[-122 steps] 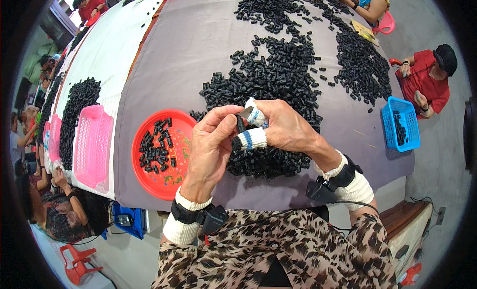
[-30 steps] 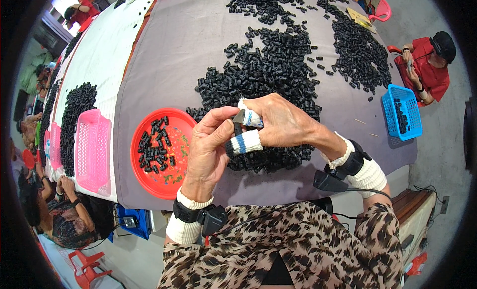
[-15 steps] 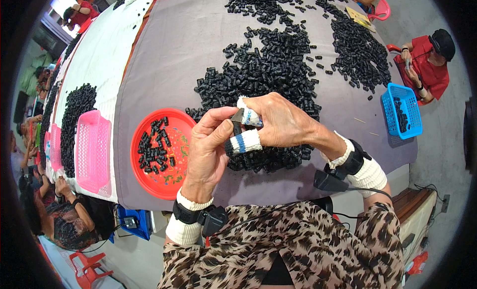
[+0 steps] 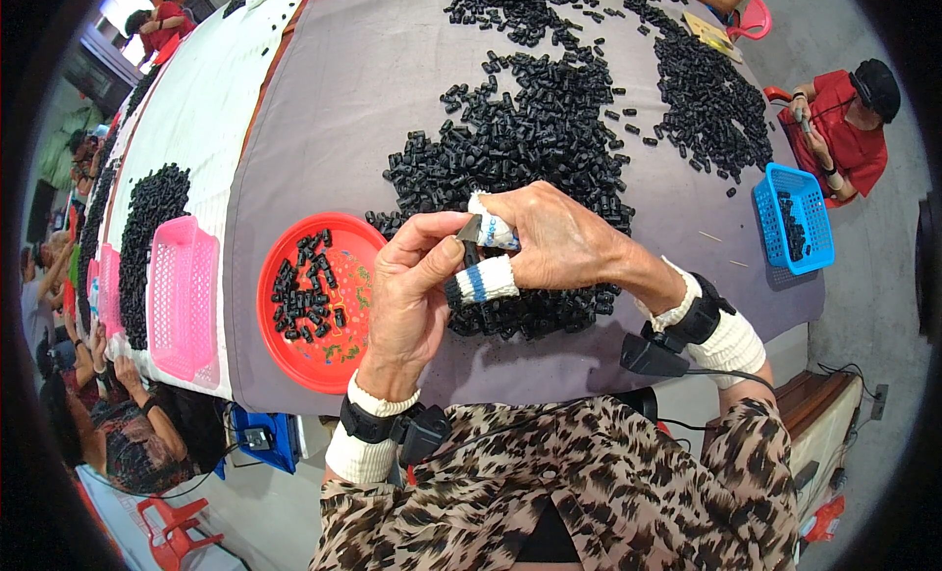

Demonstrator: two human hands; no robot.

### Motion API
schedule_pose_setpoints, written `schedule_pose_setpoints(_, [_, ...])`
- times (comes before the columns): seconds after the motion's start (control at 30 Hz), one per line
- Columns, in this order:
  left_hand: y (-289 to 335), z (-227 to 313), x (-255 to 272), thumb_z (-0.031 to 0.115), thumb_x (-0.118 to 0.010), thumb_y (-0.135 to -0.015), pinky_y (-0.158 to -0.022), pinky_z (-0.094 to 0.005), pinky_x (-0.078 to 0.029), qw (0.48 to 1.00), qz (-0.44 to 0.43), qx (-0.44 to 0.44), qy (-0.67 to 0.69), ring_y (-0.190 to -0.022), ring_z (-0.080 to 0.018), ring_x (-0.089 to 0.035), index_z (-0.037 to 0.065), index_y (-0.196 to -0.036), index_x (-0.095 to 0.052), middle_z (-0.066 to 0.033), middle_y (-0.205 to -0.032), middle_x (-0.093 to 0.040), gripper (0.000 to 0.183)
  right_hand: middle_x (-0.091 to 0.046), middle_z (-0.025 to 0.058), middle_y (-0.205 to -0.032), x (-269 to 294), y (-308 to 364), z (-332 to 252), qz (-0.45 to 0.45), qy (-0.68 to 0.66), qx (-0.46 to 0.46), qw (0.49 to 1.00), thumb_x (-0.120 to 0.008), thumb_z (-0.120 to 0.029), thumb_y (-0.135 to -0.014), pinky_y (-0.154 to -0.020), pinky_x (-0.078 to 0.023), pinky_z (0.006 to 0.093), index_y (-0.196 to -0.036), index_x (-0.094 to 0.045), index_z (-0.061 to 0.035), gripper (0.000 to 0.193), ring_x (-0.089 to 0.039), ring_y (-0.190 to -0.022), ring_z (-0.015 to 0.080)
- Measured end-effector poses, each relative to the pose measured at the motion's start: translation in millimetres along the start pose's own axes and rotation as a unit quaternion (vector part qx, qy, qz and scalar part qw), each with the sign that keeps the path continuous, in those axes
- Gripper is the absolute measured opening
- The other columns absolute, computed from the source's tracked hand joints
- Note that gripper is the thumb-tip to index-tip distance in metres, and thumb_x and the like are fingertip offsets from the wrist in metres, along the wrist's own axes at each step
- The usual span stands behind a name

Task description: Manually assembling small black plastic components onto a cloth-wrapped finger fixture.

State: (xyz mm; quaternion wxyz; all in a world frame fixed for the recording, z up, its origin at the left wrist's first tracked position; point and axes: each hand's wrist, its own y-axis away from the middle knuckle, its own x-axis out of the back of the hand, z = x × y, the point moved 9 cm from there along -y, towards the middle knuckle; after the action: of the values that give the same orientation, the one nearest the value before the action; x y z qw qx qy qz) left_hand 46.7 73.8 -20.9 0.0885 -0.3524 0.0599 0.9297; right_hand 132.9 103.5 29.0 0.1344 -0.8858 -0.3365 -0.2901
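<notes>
grey floor [image 4: 849, 306] right | red stool [image 4: 173, 521] lower-left | bright opening [image 4: 134, 51] upper-left

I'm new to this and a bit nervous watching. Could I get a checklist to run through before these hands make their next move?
1. Left grip on the small black piece: ok, at the fingertips.
2. Right grip on the grey blade: ok.
3. White finger wraps on the right grip: ok, in place.
4. Grey blade well apart from left fingertips: not ok, right beside them.
5. Cutting edge's direction: cannot tell, too small.
6. Bare space in red tray: ok.
</notes>
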Motion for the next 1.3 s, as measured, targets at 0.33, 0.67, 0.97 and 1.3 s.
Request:
schedule_pose_setpoints(0.33, [0, -1, 1, 0.007, -0.060, -0.083, -0.077, -0.0243, -0.047, 1.000, 0.003, -0.004, -0.017, -0.086, -0.0113, -0.058, 0.000, -0.101, -0.058, -0.0061, -0.094, -0.061, 0.019, -0.056, 0.0204, -0.063, -3, 2, -2, -0.006, -0.014, 0.023, 1.000, -0.059, -0.014, -0.064, -0.054, -0.043, 0.0399, -0.071, -0.052, 0.0038, 0.020, -0.057, -0.059, 0.0354])
schedule_pose_setpoints(0.67, [-1, -5, -2, 0.008, -0.059, -0.084, -0.075, -0.0263, -0.050, 0.999, -0.002, 0.003, 0.048, -0.082, -0.0124, -0.060, 0.001, -0.103, -0.056, -0.0059, -0.094, -0.061, 0.021, -0.059, 0.0165, -0.064, 4, 3, -2, 0.014, -0.044, 0.006, 0.999, -0.070, -0.028, -0.064, -0.056, -0.044, 0.0364, -0.071, -0.055, 0.0025, 0.035, -0.059, -0.059, 0.0297])
schedule_pose_setpoints(0.97, [-2, -6, 6, 0.010, -0.058, -0.084, -0.072, -0.0282, -0.052, 0.999, -0.005, -0.010, 0.030, -0.080, -0.0159, -0.062, 0.001, -0.103, -0.055, -0.0095, -0.093, -0.062, 0.021, -0.058, 0.0159, -0.062, 1, 0, -1, 0.001, -0.039, 0.003, 0.999, -0.072, -0.032, -0.063, -0.054, -0.042, 0.0362, -0.071, -0.055, 0.0026, 0.039, -0.057, -0.055, 0.0273])
schedule_pose_setpoints(1.3, [0, -4, 5, 0.007, -0.060, -0.082, -0.073, -0.0252, -0.050, 1.000, -0.005, 0.001, 0.009, -0.083, -0.0118, -0.060, 0.001, -0.101, -0.057, -0.0070, -0.095, -0.062, 0.020, -0.056, 0.0134, -0.059, -4, 1, 2, -0.014, -0.043, 0.000, 0.999, -0.071, -0.031, -0.063, -0.053, -0.041, 0.0358, -0.071, -0.055, 0.0017, 0.037, -0.054, -0.053, 0.0238])
